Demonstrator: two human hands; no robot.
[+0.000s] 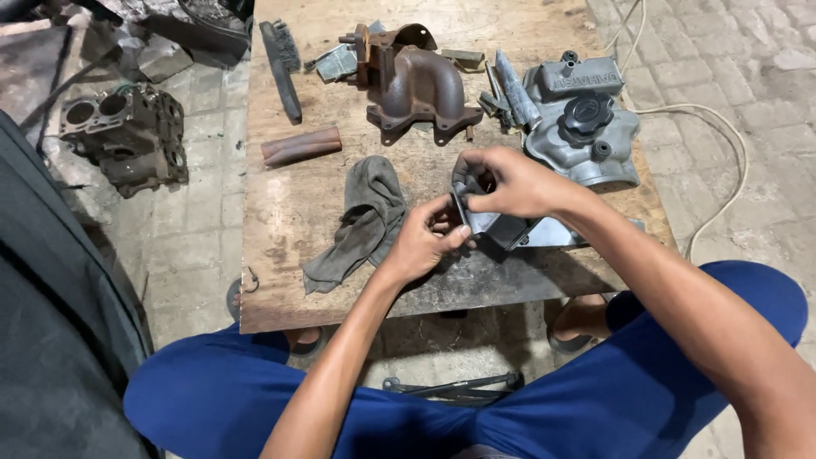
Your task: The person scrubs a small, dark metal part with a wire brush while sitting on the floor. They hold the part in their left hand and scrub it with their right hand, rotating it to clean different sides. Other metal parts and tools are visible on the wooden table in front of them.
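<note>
Both hands pinch one small grey metal part (489, 223) at the near edge of the wooden board (280, 229). Right hand (514, 183) clamps it from above, fingers curled over its top; left hand (425, 242) presses thumb and fingertips against its left end. A grey rag (361, 221) lies just left; a rusty manifold (416, 85) and a grey engine cover (586, 119) sit farther back. Judged step: seating or freeing a piece on the part's end. The next move seems to call for a steady right-hand hold and fine left fingertip work.
</note>
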